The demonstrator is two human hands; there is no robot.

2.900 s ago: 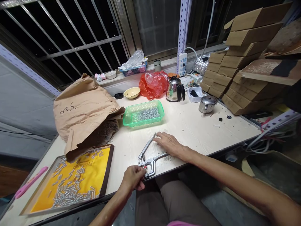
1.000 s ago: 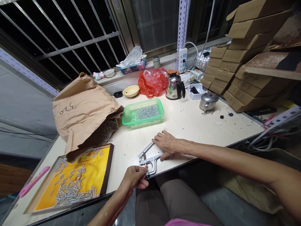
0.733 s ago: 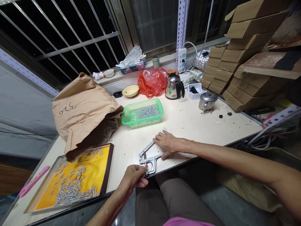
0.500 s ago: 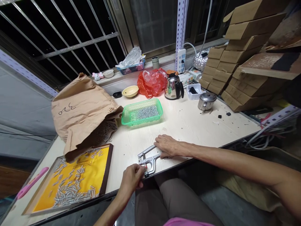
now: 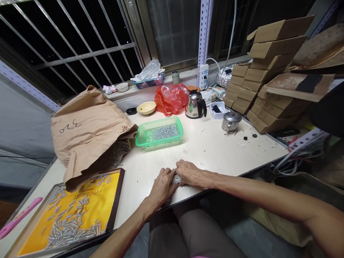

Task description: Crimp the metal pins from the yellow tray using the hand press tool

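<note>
A grey metal plier-like hand tool [image 5: 176, 178] lies at the table's front edge, mostly covered by my hands. My right hand [image 5: 189, 173] is closed round its handle end. Over the tool's other end, my left hand [image 5: 162, 185] is closed with its fingers pressed against the tool, close to my right fingertips. The tool's jaws are hidden under my left hand. Farther back stands a green plastic basket [image 5: 142, 143] holding many small metal pins. At the left, a shallow tray [image 5: 116, 204] with a yellow bottom carries more loose, longer metal pins.
A large brown paper bag [image 5: 80, 132] leans behind the tray, and a pink-handled item [image 5: 21, 217] lies left of it. Along the back are a yellow bowl [image 5: 146, 108], red plastic bag [image 5: 171, 100] and kettle [image 5: 195, 104]. A lidded metal pot [image 5: 231, 122] and stacked cardboard boxes [image 5: 276, 53] stand right.
My left hand has moved from the tool's jaw end up and right onto its body, covering it. My right hand keeps its hold. The view has shifted slightly.
</note>
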